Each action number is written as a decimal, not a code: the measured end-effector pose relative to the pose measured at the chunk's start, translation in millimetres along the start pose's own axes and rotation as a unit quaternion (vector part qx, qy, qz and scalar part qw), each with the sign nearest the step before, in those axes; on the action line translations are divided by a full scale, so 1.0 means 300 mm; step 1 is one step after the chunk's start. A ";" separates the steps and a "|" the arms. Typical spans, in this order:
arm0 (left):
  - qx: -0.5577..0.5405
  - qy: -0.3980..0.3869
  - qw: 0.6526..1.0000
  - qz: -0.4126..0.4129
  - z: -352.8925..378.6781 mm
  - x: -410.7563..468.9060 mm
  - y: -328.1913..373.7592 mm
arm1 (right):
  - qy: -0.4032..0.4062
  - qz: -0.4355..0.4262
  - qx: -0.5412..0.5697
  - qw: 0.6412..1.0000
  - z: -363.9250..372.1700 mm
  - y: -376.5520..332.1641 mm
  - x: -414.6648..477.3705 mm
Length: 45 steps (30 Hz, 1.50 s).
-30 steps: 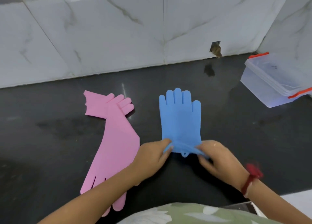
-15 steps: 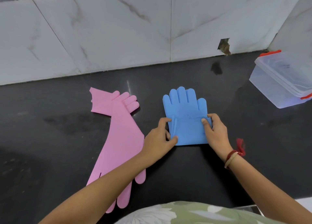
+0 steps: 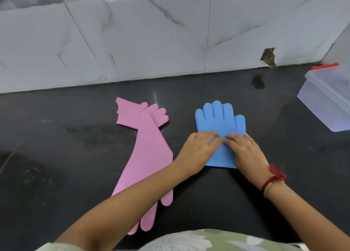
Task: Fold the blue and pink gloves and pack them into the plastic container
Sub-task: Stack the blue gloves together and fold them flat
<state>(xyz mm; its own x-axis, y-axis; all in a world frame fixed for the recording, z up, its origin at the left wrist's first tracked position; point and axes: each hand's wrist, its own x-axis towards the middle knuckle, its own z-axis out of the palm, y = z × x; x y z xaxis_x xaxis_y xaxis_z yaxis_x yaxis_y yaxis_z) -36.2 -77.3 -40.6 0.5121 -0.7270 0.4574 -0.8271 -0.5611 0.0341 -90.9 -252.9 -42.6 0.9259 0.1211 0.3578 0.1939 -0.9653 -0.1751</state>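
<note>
Head view: your left hand and right hand press flat, fingers together, on the folded blue glove, its fingers pointing far. Bare black counter lies right, toward the plastic container.

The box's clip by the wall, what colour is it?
Red, on the clear box; the clip shows in the head view.

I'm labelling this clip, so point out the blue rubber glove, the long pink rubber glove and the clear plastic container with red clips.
Blue rubber glove (image 3: 220,121): head view, palm below its fingers.
Long pink rubber glove (image 3: 149,156): head view, middle of sleeve.
Clear plastic container with red clips (image 3: 322,106): head view, front wall.
</note>
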 end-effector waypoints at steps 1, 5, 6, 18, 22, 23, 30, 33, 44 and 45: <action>-0.031 -0.034 0.998 0.034 -0.001 -0.001 -0.010 | -0.026 0.005 0.026 0.999 0.000 0.009 -0.003; -0.104 -0.211 0.971 0.038 0.008 -0.050 -0.070 | -0.149 0.000 0.106 0.983 -0.026 0.069 -0.044; -0.100 -0.228 0.968 0.042 0.009 -0.061 -0.083 | -0.182 -0.017 0.098 0.978 -0.034 0.081 -0.052; -0.130 -0.189 0.971 -0.065 -0.036 0.027 -0.105 | -0.064 0.018 0.169 0.983 -0.061 0.112 -0.067; -0.167 -0.130 0.971 -0.114 -0.040 0.056 -0.112 | -0.045 0.092 0.306 0.947 -0.068 0.108 -0.036; -0.175 -0.125 0.967 -0.136 -0.037 0.063 -0.116 | -0.035 0.105 0.328 0.938 -0.063 0.108 -0.024; -0.312 -0.053 0.910 -0.268 -0.016 0.104 -0.145 | -0.001 0.204 0.315 0.927 -0.019 0.106 0.043; -0.329 -0.089 0.913 -0.224 -0.006 0.093 -0.163 | 0.009 0.236 0.280 0.930 -0.018 0.102 0.085; -0.294 -0.050 0.916 -0.268 -0.006 0.088 -0.099 | 0.018 0.262 0.175 0.949 -0.041 0.059 0.135; -0.280 -0.055 0.918 -0.275 -0.008 0.079 -0.093 | 0.014 0.261 0.161 0.952 -0.038 0.053 0.122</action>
<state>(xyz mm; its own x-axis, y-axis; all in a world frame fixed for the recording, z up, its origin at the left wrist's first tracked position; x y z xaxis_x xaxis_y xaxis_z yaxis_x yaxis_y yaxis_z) -1.5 -77.8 -28.6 0.8830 -0.4471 0.1428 -0.4099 -0.5865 0.6985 -57.6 -266.5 -21.8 0.9155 -0.3651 0.1687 -0.1956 -0.7706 -0.6066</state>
